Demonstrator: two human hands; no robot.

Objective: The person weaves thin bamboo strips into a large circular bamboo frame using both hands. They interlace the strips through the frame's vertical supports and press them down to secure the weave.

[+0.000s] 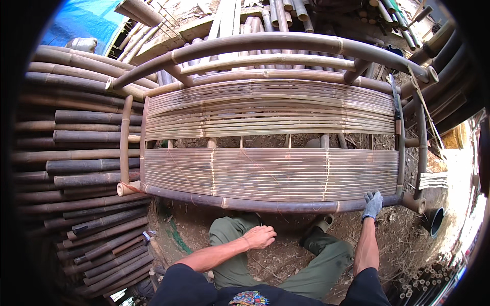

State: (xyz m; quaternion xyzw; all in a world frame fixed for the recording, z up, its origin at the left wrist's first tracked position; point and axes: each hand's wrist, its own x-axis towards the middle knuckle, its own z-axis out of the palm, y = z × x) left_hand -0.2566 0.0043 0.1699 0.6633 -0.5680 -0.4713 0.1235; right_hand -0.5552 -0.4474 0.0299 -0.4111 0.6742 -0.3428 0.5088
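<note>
A bamboo bench (270, 206) stands before me, with a seat of thin split-bamboo slats (270, 171) in two bands and an open gap between them. Bare and loosely curled, my left hand (260, 237) is above my knee, just short of the bench's dark front rail; whether its closed fingers hold anything is hidden. My right hand (372, 205), in a grey glove, is closed over the right end of that rail, its fingertips by the slat ends. Thin reddish strings (258, 166) lie across the near slats.
Stacked bamboo poles (92, 135) fill the left side. The bench's curved backrest pole (255, 42) rises at the far side. A long thin tool with a dark section (396, 104) lies along the right end. A dark round container (435, 223) stands on the dirt floor at right.
</note>
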